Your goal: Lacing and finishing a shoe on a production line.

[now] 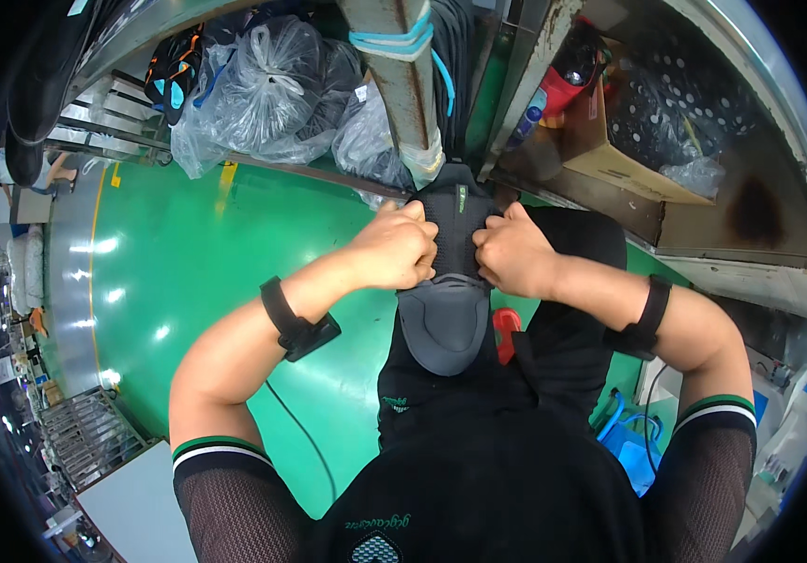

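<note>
A dark shoe (443, 328) lies lengthwise over my lap, its smooth grey end toward me and its black mesh part with a small green tag farther off. My left hand (396, 246) is closed on the mesh part's left edge, fingers curled in. On the opposite edge my right hand (516, 251) grips the same shoe, knuckles up. The fingertips of both hands are partly hidden. Just right of the shoe, a red object (507, 335) rests by my thigh; its kind is unclear.
Ahead stands a metal post (387, 70) wrapped with blue cord. Clear plastic bags (277, 89) fill a shelf at the far left. A cardboard box (629, 164) sits on the shelf at the far right. A blue object (631, 448) is low at my right. The floor (188, 272) is green.
</note>
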A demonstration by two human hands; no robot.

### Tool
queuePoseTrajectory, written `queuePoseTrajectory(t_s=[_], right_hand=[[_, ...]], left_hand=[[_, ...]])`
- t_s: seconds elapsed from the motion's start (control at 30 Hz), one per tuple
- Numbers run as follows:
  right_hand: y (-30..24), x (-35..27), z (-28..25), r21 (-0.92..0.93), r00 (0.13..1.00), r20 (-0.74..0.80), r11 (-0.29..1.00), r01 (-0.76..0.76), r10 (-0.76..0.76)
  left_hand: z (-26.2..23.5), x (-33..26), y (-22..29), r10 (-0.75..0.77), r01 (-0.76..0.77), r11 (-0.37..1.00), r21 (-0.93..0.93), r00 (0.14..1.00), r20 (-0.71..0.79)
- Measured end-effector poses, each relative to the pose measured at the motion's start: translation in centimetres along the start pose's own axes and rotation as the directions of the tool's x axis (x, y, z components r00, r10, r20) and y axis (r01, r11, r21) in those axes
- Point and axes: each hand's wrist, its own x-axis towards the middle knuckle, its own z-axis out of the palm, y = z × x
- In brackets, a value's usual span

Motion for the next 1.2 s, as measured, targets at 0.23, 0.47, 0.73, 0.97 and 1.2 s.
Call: queuePoseTrajectory(t_s=[0.23, 0.47, 0.73, 0.97, 1.2], right_hand=[[-2.2, -0.9, 1.6, 0.742, 0.794, -0.473, 0.658, 0.126, 0.382], [-5.5, -2.4, -1.7, 0.831, 0.763, -0.541, 0.366, 0.419, 0.355], [-5.6, -4.3, -0.4, 0.921, 0.844, -0.309, -0.083, 0.38, 0.44], [11.0, -20.7, 6.1, 0.903, 0.468, 0.318, -0.413, 0.116, 0.825], [12.8, -29.1, 7.7, 0.999, -0.143, -0.017, 0.023, 0.041, 0.99]], left_hand=[[2.8, 0.7, 1.4, -0.313, 0.111, 0.876, -0.469, 0.87, -0.38], [-0.5, -1.9, 7.4, -0.371, -0.229, 0.722, -0.653, 0.669, -0.644], [3.6, -2.0, 12.9, -0.441, -0.155, 0.449, -0.88, 0.818, -0.369], [1.7, -15.3, -4.0, -0.805, -0.145, 0.233, -0.962, 0.526, -0.274], [3.2, -38.7, -12.2, -0.912, 0.071, 0.387, -0.919, -0.121, -0.393]])
